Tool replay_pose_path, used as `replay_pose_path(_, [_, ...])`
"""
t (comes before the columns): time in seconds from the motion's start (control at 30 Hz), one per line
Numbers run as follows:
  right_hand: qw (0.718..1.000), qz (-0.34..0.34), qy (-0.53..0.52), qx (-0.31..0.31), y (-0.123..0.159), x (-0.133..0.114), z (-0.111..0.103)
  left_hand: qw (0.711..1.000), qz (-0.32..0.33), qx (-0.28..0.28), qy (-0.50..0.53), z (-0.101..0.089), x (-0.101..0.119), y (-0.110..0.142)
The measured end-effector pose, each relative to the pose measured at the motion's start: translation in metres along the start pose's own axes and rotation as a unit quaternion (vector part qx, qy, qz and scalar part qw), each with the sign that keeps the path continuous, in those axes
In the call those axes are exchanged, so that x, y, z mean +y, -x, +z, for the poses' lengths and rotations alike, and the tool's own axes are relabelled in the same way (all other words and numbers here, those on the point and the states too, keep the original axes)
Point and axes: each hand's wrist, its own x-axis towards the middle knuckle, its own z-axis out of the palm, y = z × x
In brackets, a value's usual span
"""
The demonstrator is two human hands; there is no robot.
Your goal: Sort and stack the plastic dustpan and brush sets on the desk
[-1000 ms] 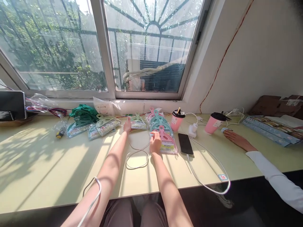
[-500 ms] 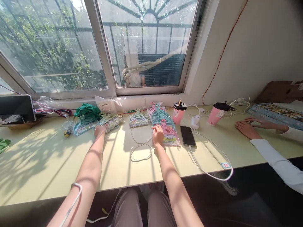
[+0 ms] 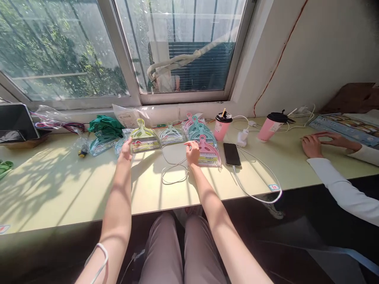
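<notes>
My left hand grips the left edge of a yellow-green dustpan-and-brush set in clear plastic, tilted up off the table. My right hand hovers beside a pink dustpan-and-brush set, its fingers apart and holding nothing; whether it touches the wrapper I cannot tell. Behind the pink set, teal sets lie overlapped in a row. A pale green set lies between my hands, further back. To the left of my left hand is a blue-teal set.
A white cable loops on the table between my arms. To the right are a phone, a white charger and two pink cups. A co-worker's hands rest at far right. Green cloth lies at the back left.
My left hand has lifted the yellow-green set and turned it more upright, towards the right. My right hand stays beside the pink set, its fingers a little more spread. The view has tilted down.
</notes>
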Motion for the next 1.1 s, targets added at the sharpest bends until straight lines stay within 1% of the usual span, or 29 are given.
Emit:
replay_pose_path(0.03, [0.999,-0.040,0.006,0.001,0.004,-0.006,0.000,0.999,0.008,0.029,0.015,0.005,-0.011,0.004])
replay_pose_path(0.1, [0.991,-0.121,0.052,-0.013,0.014,-0.020,-0.001,0.996,0.010,0.067,0.061,0.019,-0.035,0.015])
replay_pose_path(0.13, [0.983,-0.160,0.088,-0.032,0.019,-0.027,-0.002,0.994,0.001,0.064,0.089,0.027,-0.048,0.022])
replay_pose_path(0.17, [0.970,-0.197,0.128,-0.062,0.023,-0.033,-0.004,0.993,-0.016,0.045,0.108,0.034,-0.061,0.029])
replay_pose_path(0.23, [0.933,-0.272,0.187,-0.141,0.028,-0.040,-0.007,0.991,-0.052,-0.037,0.114,0.046,-0.086,0.043])
replay_pose_path(0.27, [0.920,-0.291,0.202,-0.167,0.028,-0.041,-0.008,0.988,-0.082,-0.072,0.106,0.049,-0.097,0.049])
replay_pose_path(0.3, [0.915,-0.294,0.207,-0.184,0.027,-0.040,-0.008,0.984,-0.107,-0.102,0.098,0.051,-0.107,0.054])
replay_pose_path(0.33, [0.911,-0.295,0.207,-0.202,0.026,-0.038,-0.007,0.980,-0.128,-0.119,0.091,0.052,-0.115,0.057])
replay_pose_path(0.37, [0.907,-0.296,0.204,-0.219,0.024,-0.034,-0.006,0.978,-0.142,-0.126,0.087,0.052,-0.121,0.058])
replay_pose_path(0.43, [0.907,-0.285,0.201,-0.238,0.023,-0.027,-0.003,0.977,-0.148,-0.129,0.088,0.051,-0.128,0.058])
replay_pose_path(0.53, [0.914,-0.255,0.212,-0.232,0.024,-0.021,0.001,0.977,-0.138,-0.136,0.094,0.050,-0.129,0.055])
replay_pose_path(0.63, [0.921,-0.228,0.217,-0.229,0.025,-0.023,0.002,0.976,-0.122,-0.147,0.107,0.050,-0.129,0.051])
replay_pose_path(0.8, [0.927,-0.232,0.205,-0.213,0.024,-0.028,0.001,0.975,-0.117,-0.153,0.111,0.047,-0.130,0.048])
replay_pose_path(0.93, [0.922,-0.211,0.220,-0.240,0.024,-0.031,0.000,0.978,-0.114,-0.149,0.095,0.047,-0.132,0.049])
replay_pose_path(1.0, [0.924,-0.193,0.224,-0.242,0.025,-0.032,0.001,0.979,-0.114,-0.144,0.093,0.048,-0.132,0.049])
replay_pose_path(1.1, [0.928,-0.179,0.222,-0.238,0.026,-0.031,0.003,0.977,-0.130,-0.145,0.090,0.050,-0.134,0.050])
